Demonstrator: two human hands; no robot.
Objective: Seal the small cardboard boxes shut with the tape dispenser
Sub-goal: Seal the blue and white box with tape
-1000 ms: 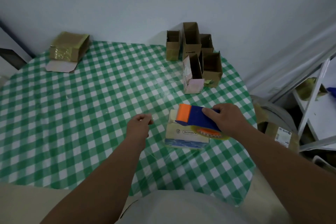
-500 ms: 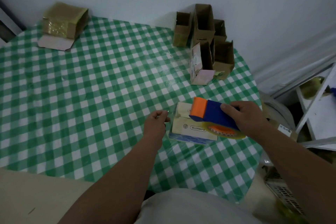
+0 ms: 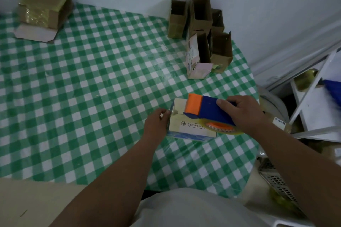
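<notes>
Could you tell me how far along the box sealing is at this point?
Done: possibly the box at the far left. In hand: the right hand holds the tape dispenser on the closed box steadied by the left hand. Left: the open boxes by the wall.

My right hand [image 3: 243,114] covers the dispenser [image 3: 208,112] rear, and the dispenser hides the box [image 3: 184,125] top seam. Left hand [image 3: 156,123] fingertips vanish behind the box's left end; can't tell if they pinch tape. Box print too small to read. Table [image 3: 92,88] cut off at left.
</notes>
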